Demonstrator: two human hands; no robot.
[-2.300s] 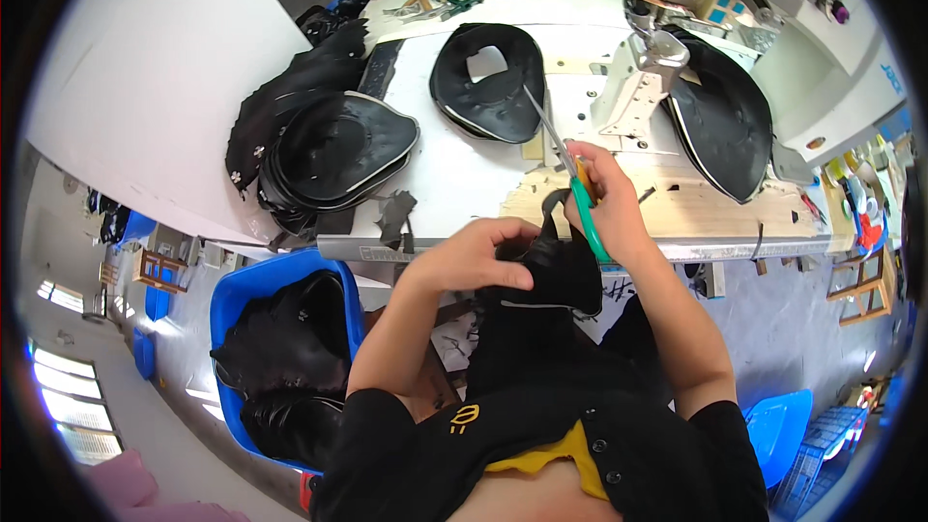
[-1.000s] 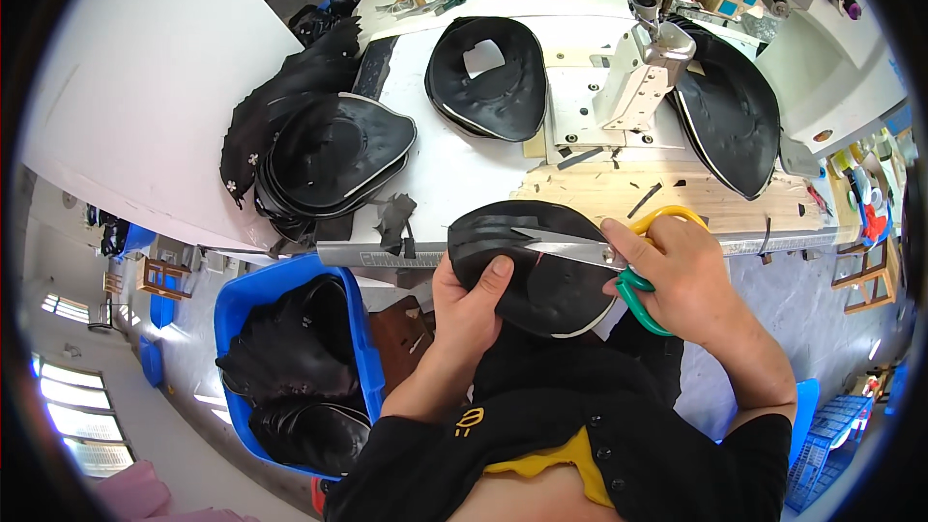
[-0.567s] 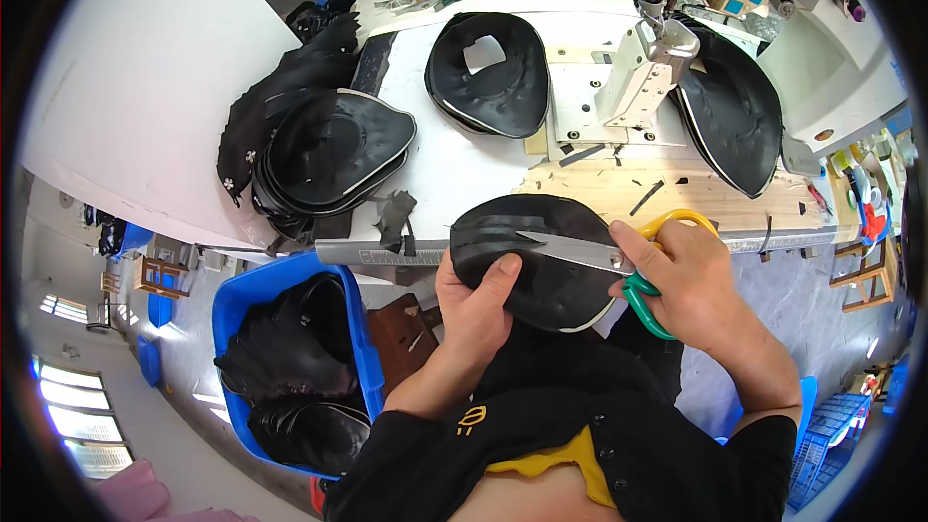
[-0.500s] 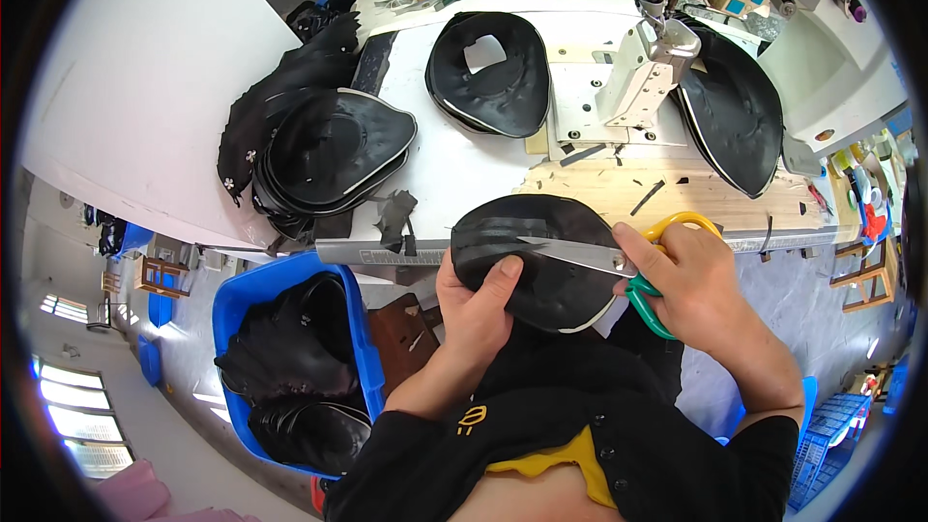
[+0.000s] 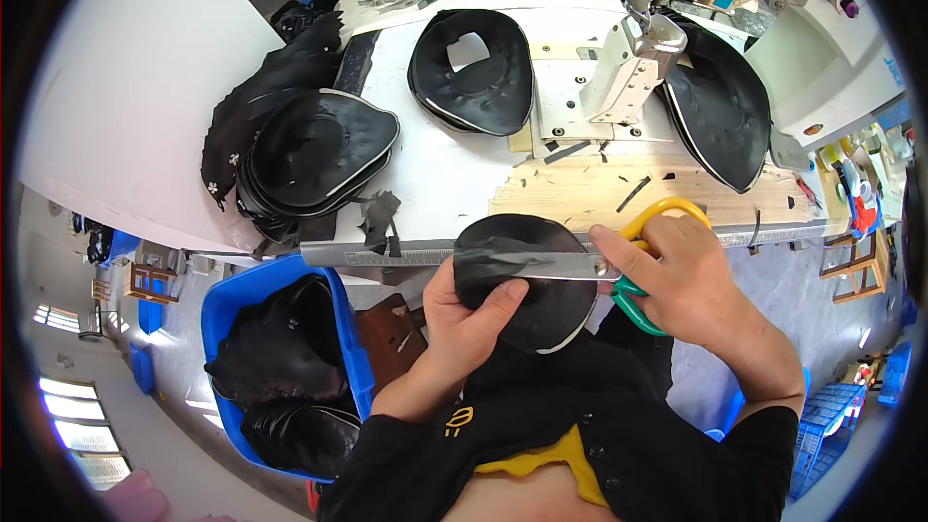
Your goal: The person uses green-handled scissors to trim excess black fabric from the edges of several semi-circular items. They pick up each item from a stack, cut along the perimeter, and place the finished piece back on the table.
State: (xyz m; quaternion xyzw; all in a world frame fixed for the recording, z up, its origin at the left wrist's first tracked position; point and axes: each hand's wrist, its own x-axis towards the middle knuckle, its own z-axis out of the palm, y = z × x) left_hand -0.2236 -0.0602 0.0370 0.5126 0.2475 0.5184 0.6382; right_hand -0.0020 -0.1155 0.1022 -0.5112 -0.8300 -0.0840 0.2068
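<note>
left hand (image 5: 462, 317) grips the black oval piece (image 5: 527, 275) at the table (image 5: 454, 174) edge; right hand (image 5: 681, 271) is closed through the scissors (image 5: 580, 266), blades across it. the thumb, near the blades, could get nicked.

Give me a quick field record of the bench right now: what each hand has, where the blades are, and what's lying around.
left hand: grips the round black moulded leather piece from below, thumb on top
right hand: holds the scissors with yellow and green handles
blades: lie across the piece's upper part, pointing to the person's left
bench: stack of black moulded pieces at left, one with a square cut-out in the middle, another by the sewing machine
below bench: blue plastic bin with black pieces
bench edge: metal ruler
</note>
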